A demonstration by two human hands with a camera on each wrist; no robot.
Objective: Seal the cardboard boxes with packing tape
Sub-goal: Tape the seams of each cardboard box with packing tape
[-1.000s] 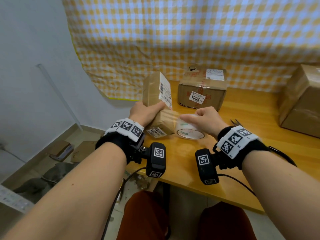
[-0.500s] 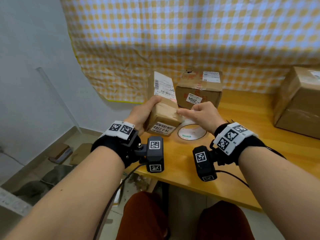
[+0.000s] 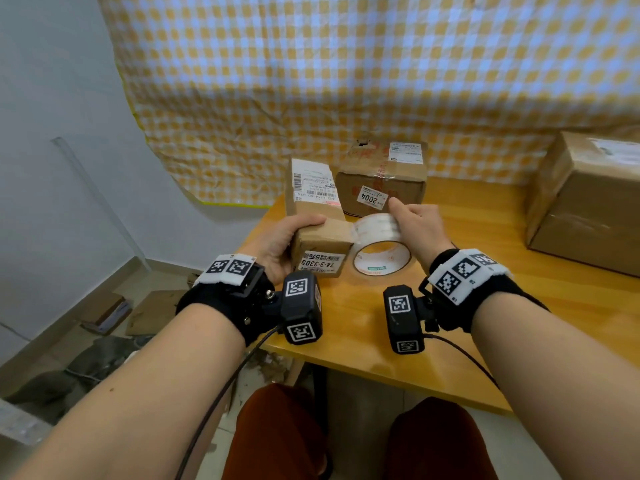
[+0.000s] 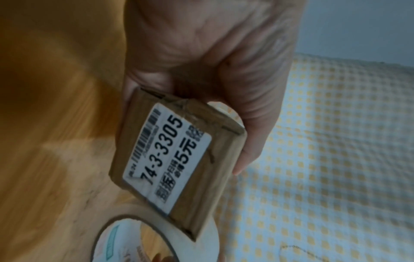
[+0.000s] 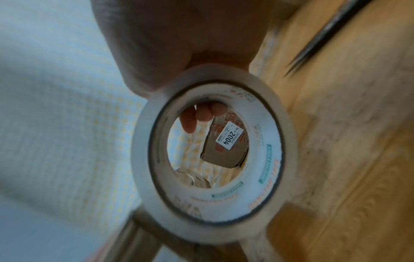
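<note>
Head view: small box and tape roll brought together

Head camera first: the left hand (image 3: 282,242) wraps its fingers and thumb around a small brown cardboard box with white shipping labels (image 3: 320,230), lifting it tilted above the near left corner of the yellow wooden table (image 3: 485,341). The right hand (image 3: 417,225) grips a white roll of clear packing tape (image 3: 379,249), pressed against the box's right side, probably so that tape can run straight onto the cardboard. A second, medium brown cardboard box with a "2004" sticker (image 3: 381,178) stands behind on the table, and a large brown carton (image 3: 585,199) sits well apart at the right, both against a yellow-and-white checked cloth (image 3: 346,81)

Left wrist camera: the palm and thumb clamp the small box's long sides, leaving the end with the "74-3-3305" label (image 4: 168,157) free. That looks meant to steady the box while keeping surfaces clear for taping. The roll's rim touches the box's lower corner

Right wrist camera: the fingertips (image 5: 197,117) hook inside the roll's core while the thumb side closes on the outside, a hold that should let it turn. Through the hole the sticker box shows. A blurred dark pointed tool (image 5: 325,37), perhaps scissors, lies on the table
</note>
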